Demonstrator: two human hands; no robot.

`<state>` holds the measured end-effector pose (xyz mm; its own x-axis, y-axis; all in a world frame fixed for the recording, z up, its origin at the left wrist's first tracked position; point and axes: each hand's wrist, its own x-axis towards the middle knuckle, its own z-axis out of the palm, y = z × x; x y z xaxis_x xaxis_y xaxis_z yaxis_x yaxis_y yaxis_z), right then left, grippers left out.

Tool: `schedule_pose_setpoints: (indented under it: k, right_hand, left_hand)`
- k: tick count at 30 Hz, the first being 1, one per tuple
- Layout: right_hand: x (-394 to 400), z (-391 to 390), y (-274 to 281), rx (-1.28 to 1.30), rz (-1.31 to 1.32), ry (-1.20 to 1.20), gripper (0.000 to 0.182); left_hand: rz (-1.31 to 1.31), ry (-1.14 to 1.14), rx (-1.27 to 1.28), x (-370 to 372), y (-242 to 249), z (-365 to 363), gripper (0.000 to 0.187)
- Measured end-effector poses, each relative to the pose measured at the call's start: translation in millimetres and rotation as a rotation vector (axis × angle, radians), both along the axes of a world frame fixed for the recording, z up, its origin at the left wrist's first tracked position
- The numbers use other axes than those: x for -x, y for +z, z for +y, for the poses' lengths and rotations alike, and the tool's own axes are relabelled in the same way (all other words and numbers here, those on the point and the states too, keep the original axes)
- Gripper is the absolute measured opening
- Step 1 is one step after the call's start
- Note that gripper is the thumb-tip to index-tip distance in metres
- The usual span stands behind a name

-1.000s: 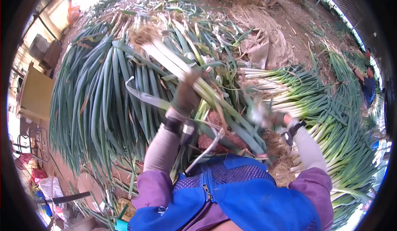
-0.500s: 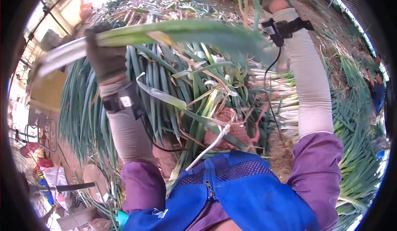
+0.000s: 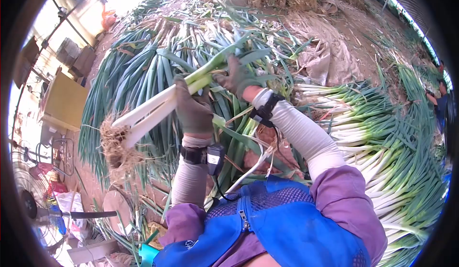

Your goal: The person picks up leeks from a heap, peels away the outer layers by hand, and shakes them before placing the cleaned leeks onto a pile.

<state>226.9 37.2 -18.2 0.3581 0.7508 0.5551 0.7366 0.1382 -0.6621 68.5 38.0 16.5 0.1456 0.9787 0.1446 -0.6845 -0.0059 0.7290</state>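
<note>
My left hand [image 3: 193, 107], in a dark glove, is closed round a couple of large green onions [image 3: 150, 114] at the top of their white stems. The stems slant down to the left, ending in a shaggy clump of brown roots [image 3: 117, 145]. On the green part, just above the left hand, my gloved right hand [image 3: 237, 78] is closed on the leaves. Part of its grip is hidden behind the fingers. Below both hands lies a thick heap of untrimmed green onions [image 3: 126, 85], their long leaves hanging toward the left.
Rows of green onions with clean white stems [image 3: 368, 142] lie on the right. A crumpled sack [image 3: 330, 52] lies on the ground beyond. At left are a fan [image 3: 31, 205], a yellowish box [image 3: 64, 99] and a round board [image 3: 117, 209]. Another person [image 3: 441, 102] is at the far right.
My right hand has come down and inward from the far upper right to the onion leaves. My left hand has shifted right and slightly down, tilting the onions with roots lower left.
</note>
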Motion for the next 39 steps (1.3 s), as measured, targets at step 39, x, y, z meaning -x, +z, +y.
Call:
schedule_pose_setpoints:
  k: [39]
  right_hand:
    - [-18, -143, -7, 0.001, 1.963, 0.836, 0.047]
  left_hand:
    - [0.858, -0.315, -1.299, -35, -22, -59, 0.036]
